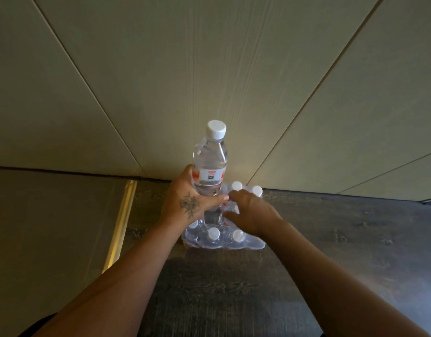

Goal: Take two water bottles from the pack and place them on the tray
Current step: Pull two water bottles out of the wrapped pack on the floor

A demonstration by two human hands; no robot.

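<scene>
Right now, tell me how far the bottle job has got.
Done: one water bottle is out of the pack, held upright in the left hand. In hand: the right hand reaches into the pack, nothing gripped yet. Left: the second bottle and both placements; no tray is visible.

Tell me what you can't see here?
- Tray: not in the head view at all.
- Pack: both hands cover its middle, so the bottle count is unclear.
- Right hand: its fingers curl out of sight into the pack.
- Bottle label: print too small to read.
</scene>
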